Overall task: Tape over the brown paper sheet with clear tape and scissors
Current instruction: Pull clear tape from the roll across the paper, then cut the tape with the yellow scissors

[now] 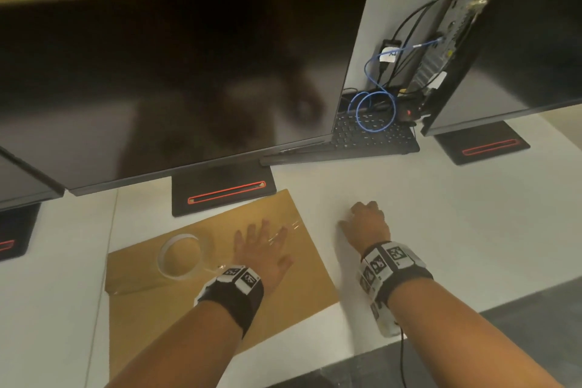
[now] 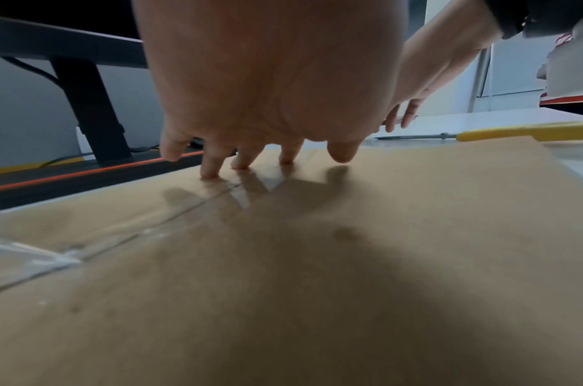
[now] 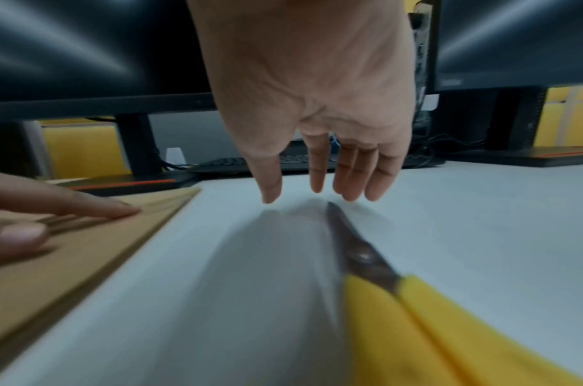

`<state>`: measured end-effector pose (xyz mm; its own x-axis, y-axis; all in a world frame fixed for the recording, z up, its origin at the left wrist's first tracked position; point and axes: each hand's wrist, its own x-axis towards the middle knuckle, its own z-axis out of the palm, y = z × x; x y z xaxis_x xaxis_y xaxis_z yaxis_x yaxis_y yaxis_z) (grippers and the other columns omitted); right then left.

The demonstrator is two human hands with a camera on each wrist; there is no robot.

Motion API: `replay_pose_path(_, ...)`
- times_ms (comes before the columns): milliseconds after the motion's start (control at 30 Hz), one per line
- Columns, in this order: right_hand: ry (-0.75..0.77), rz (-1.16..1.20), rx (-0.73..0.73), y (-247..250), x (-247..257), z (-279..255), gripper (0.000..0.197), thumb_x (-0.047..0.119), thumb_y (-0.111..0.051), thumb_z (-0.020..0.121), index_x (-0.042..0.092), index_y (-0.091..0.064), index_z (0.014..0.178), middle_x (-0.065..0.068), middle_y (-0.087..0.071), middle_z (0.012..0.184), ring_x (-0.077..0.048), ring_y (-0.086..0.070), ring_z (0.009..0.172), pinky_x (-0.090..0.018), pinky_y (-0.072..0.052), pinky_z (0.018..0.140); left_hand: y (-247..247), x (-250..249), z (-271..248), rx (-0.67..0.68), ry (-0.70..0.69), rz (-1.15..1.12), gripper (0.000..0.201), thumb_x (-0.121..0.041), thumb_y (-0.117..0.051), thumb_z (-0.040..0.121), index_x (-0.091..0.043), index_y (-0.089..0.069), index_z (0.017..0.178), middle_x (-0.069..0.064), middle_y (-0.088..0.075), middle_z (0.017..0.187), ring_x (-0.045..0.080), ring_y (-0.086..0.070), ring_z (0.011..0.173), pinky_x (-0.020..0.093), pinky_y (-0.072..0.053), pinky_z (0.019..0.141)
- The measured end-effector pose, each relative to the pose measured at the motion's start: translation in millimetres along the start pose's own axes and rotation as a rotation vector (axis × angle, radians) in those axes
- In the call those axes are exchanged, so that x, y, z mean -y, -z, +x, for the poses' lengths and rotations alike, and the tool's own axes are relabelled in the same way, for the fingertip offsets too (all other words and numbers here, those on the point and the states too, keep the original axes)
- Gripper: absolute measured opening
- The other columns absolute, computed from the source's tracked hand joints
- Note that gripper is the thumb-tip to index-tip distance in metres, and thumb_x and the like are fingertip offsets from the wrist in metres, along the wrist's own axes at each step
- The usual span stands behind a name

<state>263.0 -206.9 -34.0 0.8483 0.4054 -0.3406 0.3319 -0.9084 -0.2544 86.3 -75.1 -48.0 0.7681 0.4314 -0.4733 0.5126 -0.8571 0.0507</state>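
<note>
A brown paper sheet (image 1: 293, 290) lies on the white desk in front of the middle monitor. A roll of clear tape (image 1: 181, 257) rests on its left part, with a strip of clear tape (image 2: 197, 209) stuck across the paper. My left hand (image 1: 267, 236) lies flat on the paper, its straight fingers (image 2: 210, 169) pressing on the strip. My right hand (image 1: 362, 217) hovers open over the bare desk to the right of the paper, holding nothing. Yellow-handled scissors (image 3: 365, 256) lie shut on the desk under my right wrist, tips toward the fingers. They are hidden in the head view.
A large monitor with its stand base (image 1: 220, 192) sits just behind the paper. A black keyboard (image 1: 371, 135), blue and black cables and a second monitor (image 1: 519, 41) stand at the back right. The desk's front edge (image 1: 441, 318) runs below my right forearm.
</note>
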Motion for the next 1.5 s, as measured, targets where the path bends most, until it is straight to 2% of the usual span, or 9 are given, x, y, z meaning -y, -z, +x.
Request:
replay_pose_path(433,-0.015,0.154,0.046,-4,-16,11,0.029,0.001,-0.047,0.091,0.002,-0.059,0.117,-0.016,-0.059,0.122,-0.029,-0.055,0.114,-0.029,-0.042,0.091,-3,-10,3,-0.046,0.015,0.021,0.07,-0.065,-0.02,0.093,-0.034,0.001,0.152,0.009,0.008,0.162,0.038,0.001,0.148,0.057,0.001,0.117)
replay_pose_path(700,0.107,0.381,0.063,6,4,1,0.019,0.007,-0.049,0.092,0.004,-0.062,0.105,-0.011,-0.063,0.107,-0.027,-0.059,0.1,-0.025,-0.041,0.079,9,-9,1,-0.047,0.023,0.037,0.068,-0.064,-0.026,0.093,-0.036,-0.009,0.152,0.008,-0.002,0.163,0.036,-0.007,0.148,0.057,0.003,0.118)
replay_pose_path(833,0.261,0.544,0.089,17,41,-6,0.009,0.007,-0.058,0.088,0.006,-0.066,0.093,0.004,-0.06,0.079,-0.009,-0.055,0.071,-0.014,-0.039,0.059,25,-5,-3,-0.106,0.005,-0.284,0.055,-0.054,-0.033,0.097,-0.035,-0.026,0.148,0.002,-0.016,0.161,0.023,-0.017,0.148,0.052,0.002,0.119)
replay_pose_path(900,0.383,0.522,0.124,24,65,-11,0.012,0.006,-0.057,0.086,0.013,-0.067,0.084,0.008,-0.061,0.075,-0.005,-0.054,0.068,-0.007,-0.037,0.057,34,-3,-6,-0.133,-0.018,-0.615,0.05,-0.046,-0.04,0.099,-0.027,-0.038,0.144,0.001,-0.034,0.155,0.02,-0.034,0.141,0.04,-0.018,0.119)
replay_pose_path(1033,0.494,0.616,0.221,26,116,-28,0.026,0.007,-0.063,0.085,0.028,-0.061,0.07,0.006,-0.061,0.07,-0.008,-0.057,0.066,-0.018,-0.046,0.06,55,2,-24,-0.095,-0.087,-1.071,0.014,-0.028,-0.052,0.098,-0.027,-0.065,0.094,0.0,-0.07,0.103,0.005,-0.066,0.093,0.015,-0.046,0.087)
replay_pose_path(1133,0.534,0.685,0.24,21,147,-43,0.019,0.013,-0.068,0.084,0.028,-0.063,0.073,0.006,-0.063,0.071,-0.006,-0.059,0.069,-0.02,-0.047,0.064,58,20,-31,-0.161,0.016,-1.151,0.032,-0.024,-0.052,0.098,-0.027,-0.061,0.067,0.005,-0.071,0.078,0.014,-0.066,0.073,0.028,-0.051,0.081)
replay_pose_path(1300,0.678,0.582,0.18,-3,170,-62,0.013,0.012,-0.058,0.089,0.017,-0.07,0.09,0.005,-0.06,0.084,0.001,-0.051,0.067,-0.008,-0.044,0.062,46,59,-44,-0.246,0.191,-1.251,0.024,-0.025,-0.051,0.098,-0.006,-0.061,0.087,0.004,-0.064,0.065,0.0,-0.06,0.041,0.008,-0.047,0.046)
replay_pose_path(1400,0.732,0.496,0.276,-23,163,-69,0.032,-0.001,-0.055,0.081,0.023,-0.069,0.097,0.001,-0.051,0.085,-0.005,-0.047,0.063,-0.008,-0.041,0.058,35,90,-47,-0.363,0.365,-1.24,0.028,-0.038,-0.054,0.09,-0.019,-0.061,0.072,0.006,-0.072,0.069,0.014,-0.072,0.059,0.029,-0.06,0.065)
replay_pose_path(1500,0.787,0.332,0.403,-41,151,-75,0.055,0.005,-0.067,0.071,0.03,-0.056,0.119,0.0,-0.054,0.096,-0.016,-0.056,0.081,-0.022,-0.049,0.072,29,109,-51,-0.407,0.467,-1.304,0.021,-0.022,-0.054,0.094,-0.022,-0.057,0.072,0.023,-0.073,0.092,0.039,-0.071,0.083,0.044,-0.058,0.073)
